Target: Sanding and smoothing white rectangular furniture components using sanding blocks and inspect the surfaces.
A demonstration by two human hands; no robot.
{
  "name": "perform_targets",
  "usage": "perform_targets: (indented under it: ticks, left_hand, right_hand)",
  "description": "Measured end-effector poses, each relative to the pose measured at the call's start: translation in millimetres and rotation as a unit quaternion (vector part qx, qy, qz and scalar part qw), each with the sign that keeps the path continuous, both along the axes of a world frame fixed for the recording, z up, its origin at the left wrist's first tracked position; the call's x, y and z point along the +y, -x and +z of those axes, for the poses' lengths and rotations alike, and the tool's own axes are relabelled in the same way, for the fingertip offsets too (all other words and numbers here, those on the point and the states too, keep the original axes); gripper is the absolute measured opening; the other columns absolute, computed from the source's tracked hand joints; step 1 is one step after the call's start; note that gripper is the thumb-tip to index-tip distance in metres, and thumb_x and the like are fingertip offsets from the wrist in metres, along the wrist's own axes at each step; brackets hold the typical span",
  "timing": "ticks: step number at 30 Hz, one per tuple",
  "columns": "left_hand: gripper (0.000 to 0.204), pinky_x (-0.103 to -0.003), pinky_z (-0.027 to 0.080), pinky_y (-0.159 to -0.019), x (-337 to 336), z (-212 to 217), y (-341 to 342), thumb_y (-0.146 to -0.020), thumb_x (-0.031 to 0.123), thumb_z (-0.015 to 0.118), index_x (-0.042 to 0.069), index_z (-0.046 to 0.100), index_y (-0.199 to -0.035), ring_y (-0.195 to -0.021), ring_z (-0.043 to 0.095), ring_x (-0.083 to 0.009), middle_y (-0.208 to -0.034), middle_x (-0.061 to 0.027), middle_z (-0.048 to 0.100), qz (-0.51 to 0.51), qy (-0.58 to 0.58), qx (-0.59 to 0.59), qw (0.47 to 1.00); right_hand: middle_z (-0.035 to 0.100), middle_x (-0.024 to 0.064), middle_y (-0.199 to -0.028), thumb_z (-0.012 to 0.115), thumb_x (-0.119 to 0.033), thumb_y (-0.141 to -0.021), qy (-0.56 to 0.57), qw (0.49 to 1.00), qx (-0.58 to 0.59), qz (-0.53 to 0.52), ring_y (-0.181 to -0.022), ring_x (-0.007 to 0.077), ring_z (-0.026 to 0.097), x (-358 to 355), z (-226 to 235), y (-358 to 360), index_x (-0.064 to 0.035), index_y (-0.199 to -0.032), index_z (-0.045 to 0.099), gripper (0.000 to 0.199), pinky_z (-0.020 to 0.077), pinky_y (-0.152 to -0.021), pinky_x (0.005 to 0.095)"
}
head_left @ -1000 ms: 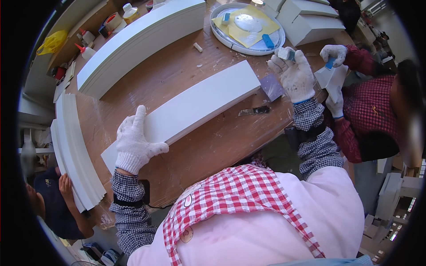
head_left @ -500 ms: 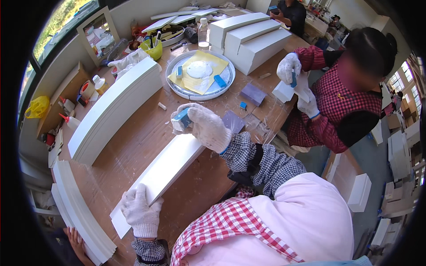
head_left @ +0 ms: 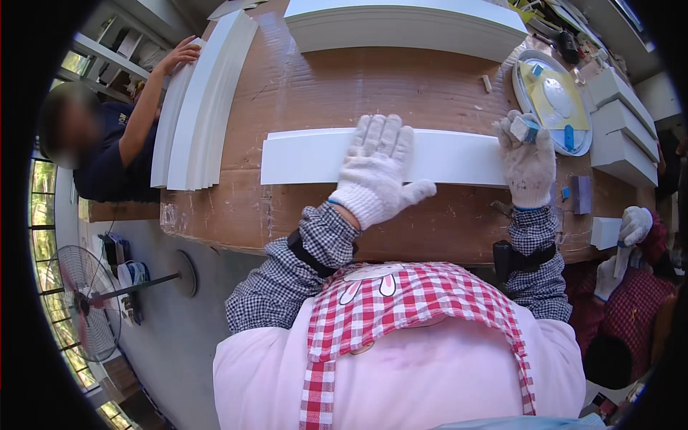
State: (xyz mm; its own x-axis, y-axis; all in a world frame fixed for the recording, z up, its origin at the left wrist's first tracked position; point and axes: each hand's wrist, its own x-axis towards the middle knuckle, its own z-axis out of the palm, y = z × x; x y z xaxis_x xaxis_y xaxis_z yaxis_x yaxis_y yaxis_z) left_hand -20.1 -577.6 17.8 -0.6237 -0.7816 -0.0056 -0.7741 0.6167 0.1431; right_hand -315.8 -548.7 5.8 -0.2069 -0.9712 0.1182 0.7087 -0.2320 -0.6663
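Brown worktable (head_left: 301, 79), one white board (head_left: 308, 158) under flat left hand (head_left: 376, 168), right hand (head_left: 527, 161) clenched on one small block (head_left: 522, 129).

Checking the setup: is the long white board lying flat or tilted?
Flat: the board rests on the table, left hand pressing it.
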Motion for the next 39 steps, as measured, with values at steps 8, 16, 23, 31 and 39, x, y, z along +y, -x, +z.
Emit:
perform_targets:
  ticks: [8,16,23,31,39]
  left_hand:
    - [0.085,-0.045,0.002,-0.125,-45,13,-132,-0.099,0.059,0.037,-0.001,0.021,-0.156,-0.153,0.011,-0.0375,-0.163,-0.0239,0.017,0.329,-0.013,-0.166,0.929]
    - [0.088,-0.050,0.000,-0.126,29,4,47,-0.093,0.067,0.045,0.002,0.035,-0.152,-0.153,0.014,-0.0366,-0.161,-0.0224,0.026,-0.191,-0.064,0.063,0.978]
    - [0.088,-0.045,0.004,-0.125,-4,-19,-117,-0.097,0.064,0.040,-0.001,0.027,-0.155,-0.152,0.015,-0.0379,-0.162,-0.0238,0.022,0.187,0.087,-0.038,0.978]
    - [0.080,-0.048,0.013,-0.124,-20,-8,-190,-0.095,0.053,0.054,0.005,0.031,-0.155,-0.149,0.024,-0.0410,-0.159,-0.0230,0.030,0.318,0.142,0.083,0.934]
    - [0.103,-0.048,0.007,-0.125,-25,-2,-87,-0.080,0.067,0.069,0.006,0.031,-0.154,-0.151,0.018,-0.0376,-0.159,-0.0226,0.028,0.041,0.045,-0.078,0.995]
  right_hand:
    - [0.060,0.0180,-0.123,0.062,-0.034,-0.099,0.013,1.000,-0.011,0.012,-0.114,0.0302,0.061,-1,-1,0,0.0003,-0.123,0.058,0.042,0.0472,-0.107,0.0464]
    - [0.059,0.0172,-0.125,0.064,-0.032,-0.098,0.009,1.000,-0.015,0.020,-0.118,0.0296,0.058,2,1,0,0.0001,-0.123,0.057,0.041,0.0437,-0.111,0.0456]
    - [0.056,0.0167,-0.126,0.064,-0.032,-0.098,0.021,0.998,-0.030,0.044,-0.119,0.0299,0.057,1,2,0,0.0004,-0.122,0.057,0.041,0.0423,-0.113,0.0450]
    - [0.062,0.0173,-0.122,0.055,-0.032,-0.102,-0.079,0.992,0.020,-0.095,-0.114,0.0288,0.061,-3,19,-20,-0.0011,-0.123,0.058,0.037,0.0471,-0.107,0.0464]
    - [0.061,0.0121,-0.123,0.051,-0.029,-0.105,-0.186,0.934,-0.081,0.293,-0.116,0.0188,0.059,-14,-20,-177,0.0015,-0.138,0.049,0.044,0.0495,-0.105,0.0273]
